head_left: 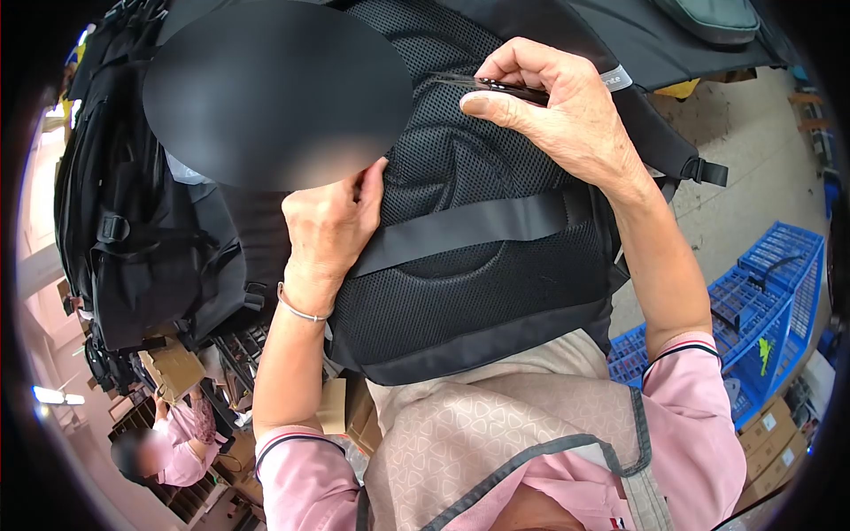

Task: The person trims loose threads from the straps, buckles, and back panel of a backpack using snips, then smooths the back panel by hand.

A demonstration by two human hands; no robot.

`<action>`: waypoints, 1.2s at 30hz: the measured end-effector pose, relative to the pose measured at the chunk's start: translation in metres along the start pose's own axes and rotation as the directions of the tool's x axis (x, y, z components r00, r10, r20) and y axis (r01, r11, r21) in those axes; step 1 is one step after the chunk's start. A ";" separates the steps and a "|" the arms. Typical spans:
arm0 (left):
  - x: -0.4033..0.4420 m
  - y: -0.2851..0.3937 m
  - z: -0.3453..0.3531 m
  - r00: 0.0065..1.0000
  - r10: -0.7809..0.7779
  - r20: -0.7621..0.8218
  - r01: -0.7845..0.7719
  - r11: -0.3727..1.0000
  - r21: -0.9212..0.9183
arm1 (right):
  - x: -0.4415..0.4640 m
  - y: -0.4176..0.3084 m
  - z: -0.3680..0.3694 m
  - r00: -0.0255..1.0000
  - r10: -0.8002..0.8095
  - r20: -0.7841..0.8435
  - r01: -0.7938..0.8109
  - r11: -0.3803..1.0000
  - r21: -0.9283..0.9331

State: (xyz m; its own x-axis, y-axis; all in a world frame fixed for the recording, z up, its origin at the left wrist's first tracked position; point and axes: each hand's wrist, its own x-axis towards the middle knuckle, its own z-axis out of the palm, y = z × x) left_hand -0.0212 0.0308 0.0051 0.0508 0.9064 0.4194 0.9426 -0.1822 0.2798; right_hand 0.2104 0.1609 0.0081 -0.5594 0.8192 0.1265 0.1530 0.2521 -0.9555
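A black backpack [460,292] lies in front of me, its mesh back panel facing up and a flat strap running across it. My right hand [558,106] is closed around a small dark tool [509,89] with a thin metallic tip, held over the upper mesh. Lower on the left, my left hand [332,217] rests at the panel's left edge, thumb and fingers pressed together; a dark blurred oval hides part of its fingers and whatever they pinch.
Black bags [133,239] are piled at the left. Blue plastic crates [753,310] stand at the right, near cardboard boxes [770,442]. Another person [181,442] is at the lower left beside a carton [173,367]. A grey-green case [713,18] lies at the top right.
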 end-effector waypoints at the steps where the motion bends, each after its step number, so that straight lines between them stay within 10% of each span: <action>1: -0.001 0.002 0.000 0.995 -0.093 -0.024 0.091 0.993 -0.079 | 0.000 0.001 0.000 1.000 -0.001 0.000 0.001 1.000 -0.004; 14: 0.018 0.003 -0.022 0.919 0.251 0.304 -0.262 0.965 -0.004 | -0.001 0.001 0.000 1.000 0.008 0.007 -0.007 0.998 -0.060; 20: 0.037 -0.005 -0.020 0.816 0.196 0.544 -0.191 0.979 -0.066 | -0.001 0.004 0.001 1.000 -0.023 -0.007 0.023 0.994 -0.110; 23: 0.034 -0.016 -0.017 0.878 0.211 0.429 -0.126 0.968 -0.218 | -0.002 0.003 -0.001 1.000 -0.015 -0.001 0.015 0.997 -0.080; 26: 0.016 -0.026 -0.015 0.946 -0.109 0.306 0.210 0.925 -0.318 | -0.001 0.007 -0.001 0.999 -0.049 0.000 0.048 0.996 -0.072; 36: 0.026 -0.011 -0.018 0.923 0.269 0.275 -0.250 0.963 -0.101 | 0.000 0.011 0.002 0.996 -0.088 -0.015 0.085 0.988 -0.132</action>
State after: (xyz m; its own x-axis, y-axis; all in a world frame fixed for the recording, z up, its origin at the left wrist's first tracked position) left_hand -0.0360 0.0496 0.0289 0.3910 0.8925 0.2248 0.8616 -0.4408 0.2515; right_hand 0.2105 0.1621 -0.0025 -0.5583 0.8016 0.2139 0.2112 0.3867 -0.8977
